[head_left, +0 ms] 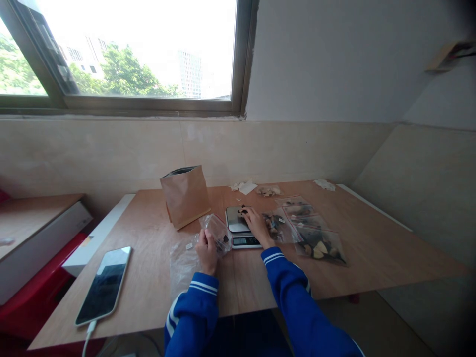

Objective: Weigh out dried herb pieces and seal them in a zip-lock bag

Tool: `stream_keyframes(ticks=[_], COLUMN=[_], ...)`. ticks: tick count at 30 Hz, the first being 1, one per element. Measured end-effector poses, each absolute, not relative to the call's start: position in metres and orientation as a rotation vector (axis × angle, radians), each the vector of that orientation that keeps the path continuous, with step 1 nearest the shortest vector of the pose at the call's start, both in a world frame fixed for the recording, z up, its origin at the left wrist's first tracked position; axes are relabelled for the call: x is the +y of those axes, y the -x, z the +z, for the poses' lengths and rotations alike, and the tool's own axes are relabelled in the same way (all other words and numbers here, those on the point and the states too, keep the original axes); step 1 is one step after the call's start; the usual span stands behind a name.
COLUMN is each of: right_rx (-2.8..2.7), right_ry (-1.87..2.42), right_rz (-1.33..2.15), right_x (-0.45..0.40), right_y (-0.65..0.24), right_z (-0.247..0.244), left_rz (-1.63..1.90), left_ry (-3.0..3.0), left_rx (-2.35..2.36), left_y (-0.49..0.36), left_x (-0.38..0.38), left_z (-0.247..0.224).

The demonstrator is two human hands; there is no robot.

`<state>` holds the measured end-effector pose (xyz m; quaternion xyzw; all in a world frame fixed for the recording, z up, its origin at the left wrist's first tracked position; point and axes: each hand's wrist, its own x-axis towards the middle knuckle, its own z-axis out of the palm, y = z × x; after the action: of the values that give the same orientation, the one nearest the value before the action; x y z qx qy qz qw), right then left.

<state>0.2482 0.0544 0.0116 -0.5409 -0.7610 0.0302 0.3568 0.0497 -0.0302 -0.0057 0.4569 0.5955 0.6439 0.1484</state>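
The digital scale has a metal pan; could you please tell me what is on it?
Small dark pieces show on the digital scale, by the right hand. The hand covers part of the pan, so anything beneath cannot be seen.

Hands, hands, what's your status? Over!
Left hand holding clear bag. Right hand over scale, fingers at dark pieces. Brown paper bag standing beyond left hand, off the scale.

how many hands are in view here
2: the left hand holds a clear bag beside the scale, and the right hand is at dark pieces over the scale's metal plate.
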Motion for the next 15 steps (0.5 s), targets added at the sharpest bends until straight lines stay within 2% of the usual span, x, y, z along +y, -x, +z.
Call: stream_keyframes(ticks=[5,8,12,15], right_rx=[-1.719,-1.575,-1.772,-1.919], right_ry=[1.31,1.218,0.999,1.033], right_rz=[0.255,0.487,0.883,0.905], right_x=[0.051,0.041,0.021,0.01], right_y=[-0.239,-0.218,-0.187,-0.171], right_z=[0.02,0.036,0.06,0.068], left_rz=[1.836,1.848,1.856,1.854], left_ry=[-1.302,-1.307,-1.316,-1.303], left_rx=[1.715,1.713,1.703,1.702], left_y=[-0.05,-0.05,-0.05,-0.05], left_x=[-0.03,-0.03,-0.031,-0.031], left_z=[-0.006,-0.005,-0.003,-0.004])
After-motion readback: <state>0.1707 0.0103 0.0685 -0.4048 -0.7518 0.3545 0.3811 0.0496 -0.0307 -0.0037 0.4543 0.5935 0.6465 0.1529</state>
